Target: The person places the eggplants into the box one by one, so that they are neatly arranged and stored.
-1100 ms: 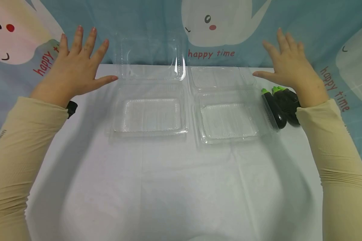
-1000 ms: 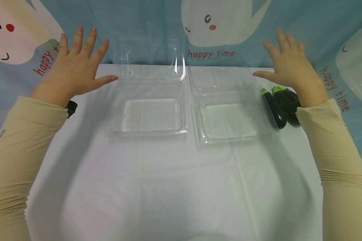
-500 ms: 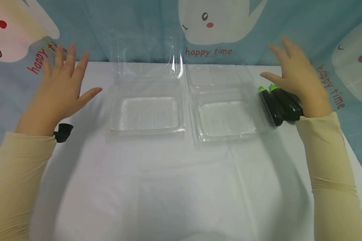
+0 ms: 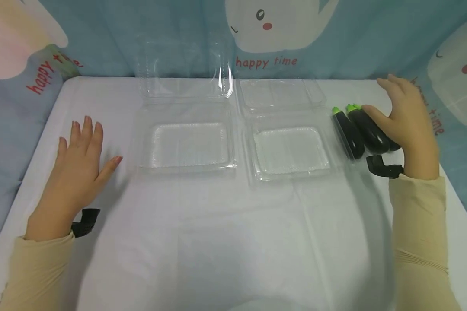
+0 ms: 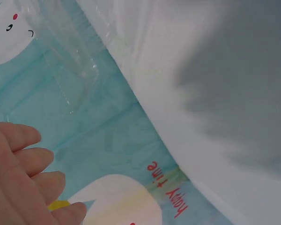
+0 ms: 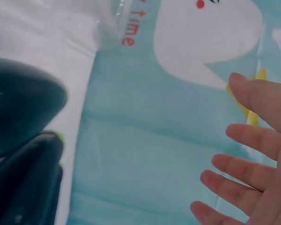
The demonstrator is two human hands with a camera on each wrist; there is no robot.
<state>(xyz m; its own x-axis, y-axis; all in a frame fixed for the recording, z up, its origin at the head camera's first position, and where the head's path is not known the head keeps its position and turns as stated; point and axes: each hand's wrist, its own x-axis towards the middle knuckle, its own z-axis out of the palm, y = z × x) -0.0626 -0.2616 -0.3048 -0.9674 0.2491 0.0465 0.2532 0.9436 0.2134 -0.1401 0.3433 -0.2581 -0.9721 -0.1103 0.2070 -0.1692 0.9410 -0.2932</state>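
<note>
My left hand [image 4: 74,172] hovers over the left part of the white table, fingers straight and thumb out, holding nothing. In the left wrist view its fingers [image 5: 35,161] are apart from everything. At the far right, my right hand [image 4: 406,116] is above the black eggplants with green stems, fingers slightly bent and grasping nothing. One eggplant [image 4: 349,134] lies against the right container; another eggplant [image 4: 369,129] lies beside it, and a third is partly hidden by the hand. The right wrist view shows a dark eggplant [image 6: 23,108] well away from the fingers [image 6: 243,166].
Two clear plastic clamshell containers stand side by side with lids raised: the left container [image 4: 188,144] and the right container [image 4: 292,151]. The left lid [image 4: 184,69] leans up near the blue printed curtain [image 4: 179,21]. A pale round edge [image 4: 264,305] shows at the bottom.
Both hands have come back from near the curtain. The left has dropped toward the table's near left; the right has moved right and down to the eggplants. The head view has shifted slightly.
</note>
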